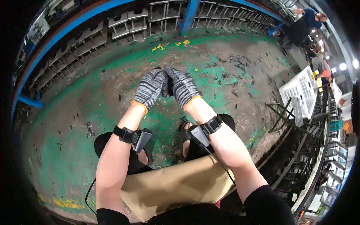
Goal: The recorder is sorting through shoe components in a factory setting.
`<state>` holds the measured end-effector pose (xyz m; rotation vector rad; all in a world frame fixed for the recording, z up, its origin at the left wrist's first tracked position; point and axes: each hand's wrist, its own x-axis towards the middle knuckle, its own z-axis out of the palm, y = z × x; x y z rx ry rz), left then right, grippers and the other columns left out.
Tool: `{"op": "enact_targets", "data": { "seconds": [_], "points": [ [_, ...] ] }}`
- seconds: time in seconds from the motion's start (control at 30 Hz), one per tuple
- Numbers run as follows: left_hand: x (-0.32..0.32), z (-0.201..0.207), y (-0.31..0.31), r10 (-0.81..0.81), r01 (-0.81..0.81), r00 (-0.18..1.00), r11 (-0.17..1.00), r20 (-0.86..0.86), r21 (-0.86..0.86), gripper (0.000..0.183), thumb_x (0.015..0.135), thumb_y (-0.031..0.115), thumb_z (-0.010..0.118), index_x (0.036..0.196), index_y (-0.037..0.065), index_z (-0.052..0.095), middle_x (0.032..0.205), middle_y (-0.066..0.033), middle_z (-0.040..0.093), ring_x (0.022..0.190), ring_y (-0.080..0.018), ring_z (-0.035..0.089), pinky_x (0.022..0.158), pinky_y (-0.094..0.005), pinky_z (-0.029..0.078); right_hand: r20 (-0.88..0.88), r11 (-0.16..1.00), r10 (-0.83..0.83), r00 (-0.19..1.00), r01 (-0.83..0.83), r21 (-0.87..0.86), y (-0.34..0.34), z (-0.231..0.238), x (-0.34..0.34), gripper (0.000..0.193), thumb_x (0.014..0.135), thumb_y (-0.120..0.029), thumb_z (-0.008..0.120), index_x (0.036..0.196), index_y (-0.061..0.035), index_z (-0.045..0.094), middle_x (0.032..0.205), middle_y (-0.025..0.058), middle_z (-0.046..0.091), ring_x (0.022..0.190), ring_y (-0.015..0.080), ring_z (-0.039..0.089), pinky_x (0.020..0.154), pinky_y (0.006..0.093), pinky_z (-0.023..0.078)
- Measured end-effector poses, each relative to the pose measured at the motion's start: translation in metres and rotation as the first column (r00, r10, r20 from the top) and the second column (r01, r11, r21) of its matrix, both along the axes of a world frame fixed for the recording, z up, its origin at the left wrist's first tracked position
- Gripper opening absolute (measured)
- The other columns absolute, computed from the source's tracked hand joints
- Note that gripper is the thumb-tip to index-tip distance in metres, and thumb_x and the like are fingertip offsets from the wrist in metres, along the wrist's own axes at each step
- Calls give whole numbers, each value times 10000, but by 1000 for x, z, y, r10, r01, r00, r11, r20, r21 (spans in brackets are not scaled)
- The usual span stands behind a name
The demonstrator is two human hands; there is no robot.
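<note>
My left hand (149,89) and my right hand (182,85) meet at the fingertips in front of me, above the floor. Both wear grey-and-black knit gloves with orange cuffs and dark palm sides. The fingers look pressed together and curled inward. Whatever may lie between them is hidden by the gloves and the dark gap. A black strap with a small grey device (143,140) sits on my left forearm, and another such device (199,135) is on the right one. A tan cloth or apron (176,183) lies over my lap.
Worn green floor (67,150) with dark scraps surrounds me. A blue frame rack (189,17) holding rows of metal parts runs along the far side. At right stand a white perforated crate (300,92), a metal stand (296,112) and a conveyor-like line; people are beyond.
</note>
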<state>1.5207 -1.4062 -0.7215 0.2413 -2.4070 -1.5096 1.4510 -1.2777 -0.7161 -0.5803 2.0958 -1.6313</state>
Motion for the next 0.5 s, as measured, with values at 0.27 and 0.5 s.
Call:
{"op": "enact_targets", "data": {
  "seconds": [0.27, 0.5],
  "points": [
    [1, 1, 10, 53, -52, 998, 998, 37, -34, 341, 986, 220, 466, 1119, -58, 610, 1021, -215, 681, 923, -294, 649, 842, -351, 498, 372, 972, -53, 927, 134, -195, 0, 13, 6, 302, 966, -261, 554, 1072, -11, 686, 934, 71, 707, 778, 152, 623, 700, 290, 501],
    [1, 5, 11, 17, -9, 999, 987, 49, -161, 249, 984, 130, 417, 1018, -25, 608, 991, -197, 637, 918, -339, 605, 823, -395, 481, 308, 995, -46, 950, 70, -69, 3, 17, 8, 312, 987, -220, 491, 1134, -3, 659, 999, 88, 713, 836, 151, 643, 772, 292, 507]
  ]
}}
